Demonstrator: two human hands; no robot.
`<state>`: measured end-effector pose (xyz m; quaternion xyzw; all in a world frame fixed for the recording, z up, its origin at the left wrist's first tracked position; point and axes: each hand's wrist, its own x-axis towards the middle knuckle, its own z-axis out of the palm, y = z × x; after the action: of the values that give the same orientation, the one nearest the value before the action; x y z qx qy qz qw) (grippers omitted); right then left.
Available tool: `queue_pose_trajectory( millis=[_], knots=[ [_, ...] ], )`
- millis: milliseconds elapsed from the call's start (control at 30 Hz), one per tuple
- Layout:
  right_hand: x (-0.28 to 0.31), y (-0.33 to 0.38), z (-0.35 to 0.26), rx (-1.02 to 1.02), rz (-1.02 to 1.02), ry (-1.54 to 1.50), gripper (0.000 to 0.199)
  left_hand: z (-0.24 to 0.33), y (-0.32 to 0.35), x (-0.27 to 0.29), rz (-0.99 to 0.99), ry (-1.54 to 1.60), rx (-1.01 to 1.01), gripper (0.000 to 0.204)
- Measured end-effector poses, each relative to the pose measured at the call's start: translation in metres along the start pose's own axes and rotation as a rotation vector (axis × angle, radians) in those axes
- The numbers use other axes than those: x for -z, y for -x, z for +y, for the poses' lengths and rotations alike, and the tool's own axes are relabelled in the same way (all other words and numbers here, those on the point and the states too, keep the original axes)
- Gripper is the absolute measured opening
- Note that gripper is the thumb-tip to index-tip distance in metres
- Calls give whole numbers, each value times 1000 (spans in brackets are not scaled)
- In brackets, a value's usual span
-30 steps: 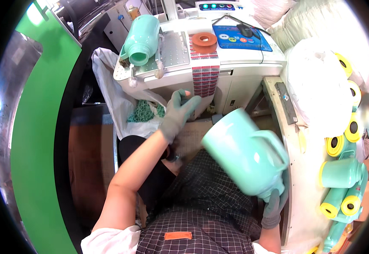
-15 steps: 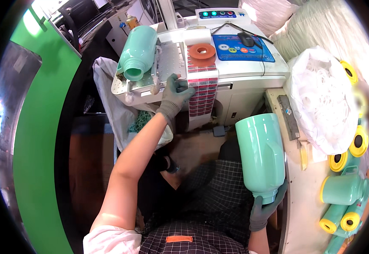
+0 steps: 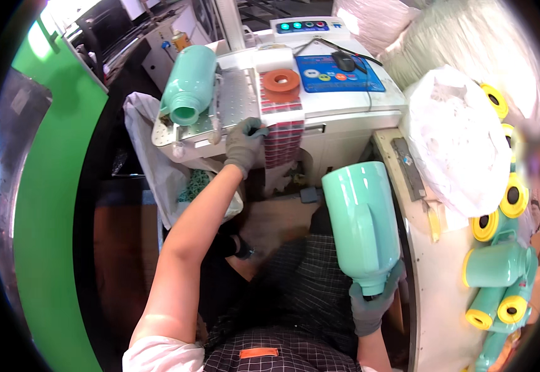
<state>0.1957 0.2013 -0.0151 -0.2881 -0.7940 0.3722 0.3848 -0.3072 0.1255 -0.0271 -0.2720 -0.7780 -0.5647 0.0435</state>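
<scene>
My right hand (image 3: pixel 374 302), in a grey glove, grips a mint-green plastic jug shell (image 3: pixel 363 223) by its narrow neck. The shell is upside down, neck toward me, with its handle facing up. My left hand (image 3: pixel 244 146), also gloved, is closed with thumb and finger pinched at the left edge of a strip of red labels (image 3: pixel 282 144) that hangs over the machine's front edge. The strip is smeared by motion, and the exact grip is partly hidden. Left of it, a second mint-green shell (image 3: pixel 190 80) lies on the perforated metal plate (image 3: pixel 239 93), open neck toward me.
An orange tape roll (image 3: pixel 281 84) sits on the labels, near a blue panel (image 3: pixel 338 74) with a mouse (image 3: pixel 343 61). At right, a white bag (image 3: pixel 456 149) of white rings stands on the bench (image 3: pixel 400 217), beside several yellow-rimmed green shells (image 3: pixel 496 263). A sack (image 3: pixel 152 136) hangs at left.
My left hand has gone from spread fingers to a pinch at the label strip, which now sways. The view has shifted slightly; the right hand still holds the jug shell, turned a little.
</scene>
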Motion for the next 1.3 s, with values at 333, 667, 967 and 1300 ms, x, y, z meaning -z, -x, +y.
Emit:
queue_pose_trajectory(
  millis=[333,667,967,1300],
  knots=[
    [-2,5,-3,222,-30,239,114,175,152,-2,-445,880,641,11],
    [-6,10,4,283,22,287,109,192,153,-1,-588,841,689,11],
    [-8,10,3,321,13,331,107,141,145,4,-532,299,513,30],
    [9,-11,11,-81,151,-136,103,117,48,141,284,-770,-696,61]
  ],
)
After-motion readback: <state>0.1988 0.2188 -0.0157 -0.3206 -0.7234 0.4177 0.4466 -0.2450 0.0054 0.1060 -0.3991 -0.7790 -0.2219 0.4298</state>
